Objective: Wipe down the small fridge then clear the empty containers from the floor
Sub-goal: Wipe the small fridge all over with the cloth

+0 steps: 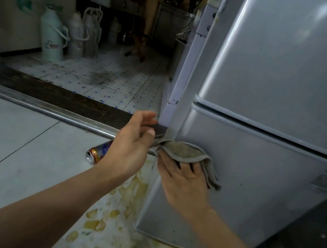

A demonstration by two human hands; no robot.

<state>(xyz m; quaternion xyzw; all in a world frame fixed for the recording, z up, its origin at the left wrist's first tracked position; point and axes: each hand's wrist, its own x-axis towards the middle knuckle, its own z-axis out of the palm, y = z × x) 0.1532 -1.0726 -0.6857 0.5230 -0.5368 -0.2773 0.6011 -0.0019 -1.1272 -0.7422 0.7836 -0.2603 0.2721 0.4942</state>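
Fridge: We find the fridge (264, 141) at the right, a grey two-door unit standing upright on the floor (13, 141). We see its lower door face and left corner nearest us.
Cloth: We note a grey cloth (188, 153) folded over and lying against the lower door, near its left edge.
Right hand: The right hand (182, 184) presses the cloth to the door. Its fingers run up under the fold and we judge they grasp the cloth, though the tips are hidden.
Left hand: The left hand (132, 149) sits just left of the fridge corner. Thumb and forefinger appear to pinch the cloth's left end; the other fingers are loosely spread.
Can: We record one can (98, 153) lying on its side on the floor, left of the fridge and partly hidden behind the left wrist.
Floor: We see yellowish stains or scraps on the floor at the near foot of the fridge.
Far side: Several flasks (52, 36) stand on the tiled floor beyond the threshold.
Handling: We judge the cloth soft, limp and light, so it needs a flat palm behind it to wipe. We judge the fridge stiff and heavy enough to stay put under pressure. The can looks light and prone to roll; we would take it round its middle.
Progress: We judge wiping is in hand and the can not yet cleared.
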